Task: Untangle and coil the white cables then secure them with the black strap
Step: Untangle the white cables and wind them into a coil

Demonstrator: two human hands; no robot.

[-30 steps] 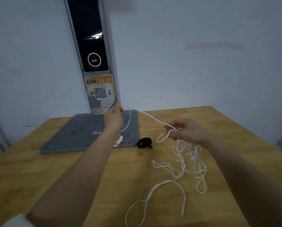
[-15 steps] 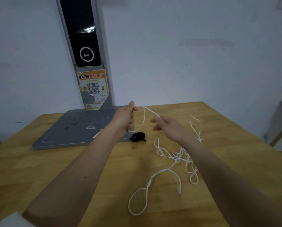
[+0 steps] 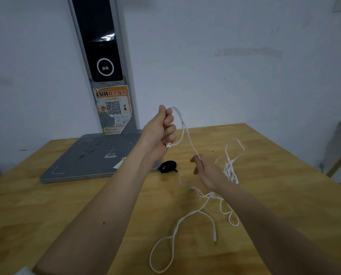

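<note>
We note a grey scanner base [image 3: 90,161] at the back of the wooden counter [image 3: 46,205]; the black strap [image 3: 168,166] lies just beside it. Left hand [image 3: 159,129] clenched on a white cable [image 3: 182,128], USB plug [image 3: 168,145] dangling. Right hand [image 3: 207,173] pinches that strand; the tangle [image 3: 211,197] lies beneath it.

White cables [image 3: 193,214]: thin, tangled, partly lifted, partly sprawled on tabletop [image 3: 46,211]. One end, USB-A plug [image 3: 168,145], hangs just below closed left hand [image 3: 161,128]; cable arcs up over fist, then slopes down to right hand [image 3: 207,171], pinched in fingers [image 3: 195,159]. Blurred bunch of strands in air just right of right hand. Knotted cluster below right wrist; loose loops trail toward near edge, small plug end [image 3: 215,239] lying flat. Black strap [image 3: 168,166]: rolled into small bundle, on tabletop, between forearms, apart from cables.
</note>
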